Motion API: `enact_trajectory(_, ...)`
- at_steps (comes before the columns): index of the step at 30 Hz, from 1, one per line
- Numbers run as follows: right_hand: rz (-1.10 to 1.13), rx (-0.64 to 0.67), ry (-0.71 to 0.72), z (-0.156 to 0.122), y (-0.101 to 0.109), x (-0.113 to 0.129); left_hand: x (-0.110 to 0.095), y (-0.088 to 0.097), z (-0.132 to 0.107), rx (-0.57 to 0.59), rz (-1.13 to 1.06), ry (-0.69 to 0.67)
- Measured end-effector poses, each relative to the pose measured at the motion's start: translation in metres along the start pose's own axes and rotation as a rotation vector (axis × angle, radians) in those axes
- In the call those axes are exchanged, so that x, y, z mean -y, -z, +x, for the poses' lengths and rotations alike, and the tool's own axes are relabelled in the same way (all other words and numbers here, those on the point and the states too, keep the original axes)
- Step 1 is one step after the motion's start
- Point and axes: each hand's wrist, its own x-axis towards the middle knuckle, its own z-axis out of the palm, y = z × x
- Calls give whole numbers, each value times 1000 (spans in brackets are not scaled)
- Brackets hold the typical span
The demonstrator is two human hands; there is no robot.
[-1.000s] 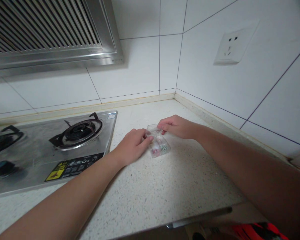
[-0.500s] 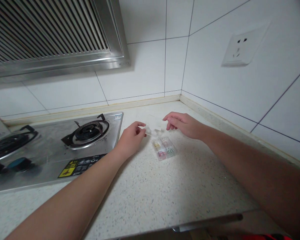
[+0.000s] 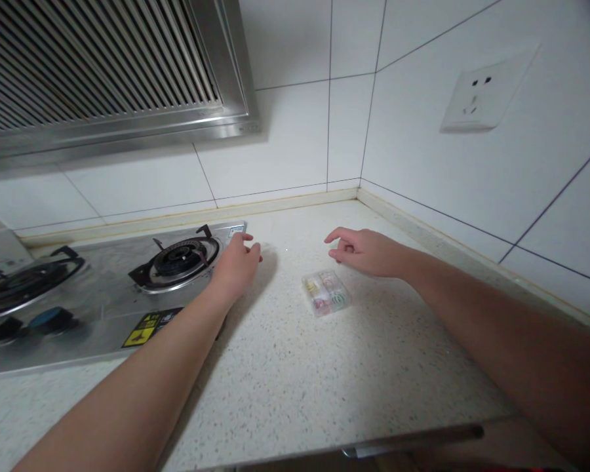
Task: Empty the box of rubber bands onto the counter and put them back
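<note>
**A:** Where do we have our hands?

**B:** Our left hand (image 3: pixel 236 263) hangs at the right-hand corner of the stove (image 3: pixel 93 308), where the steel plate meets the pale speckled surface (image 3: pixel 314 387). Our right hand (image 3: pixel 368 252) is farther right, low over the surface, with its fingers pointing left.

**A:** And the grip on each side?

**B:** On the right the grip is loose and wide, with the fingers half curled, the thumb apart from them and nothing between them. On the left we see only the back of the hand, with the fingers bent away from us, so we cannot tell whether that grip holds anything. A spot of red shows at one fingertip, too small for us to name.

**A:** Where is the box?

**B:** The small clear box (image 3: pixel 326 293) lies flat on the surface, between our two hands and a little nearer to us than either. It sits just beside the right hand without touching it, and well apart from the left. We make out compartments with small coloured bits in yellow, pink, red and green.

**A:** What else do we see around it?

**B:** There is a burner (image 3: pixel 179 257) just left of our left hand and a steel hood (image 3: pixel 103 72) above the stove. A white tiled wall (image 3: pixel 285 144) runs into the corner, and a socket (image 3: pixel 476 97) is set in the right-hand side.
</note>
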Motion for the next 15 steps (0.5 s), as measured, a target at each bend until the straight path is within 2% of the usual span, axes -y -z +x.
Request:
enact_trajectory(4, -44, 34, -3, 0, 1, 2, -2, 0, -5, 2, 106, -61)
enact_trajectory(9, -40, 70, 46, -1, 0, -1, -14, 2, -16, 67, 382, -386)
enact_trajectory(11, -34, 88, 66, -1, 0, -2, -14, 0, -19, 118, 483, -397)
enact_trajectory(15, -34, 114, 88, -1, 0, -3, -10, -5, -20, 240, 562, -320)
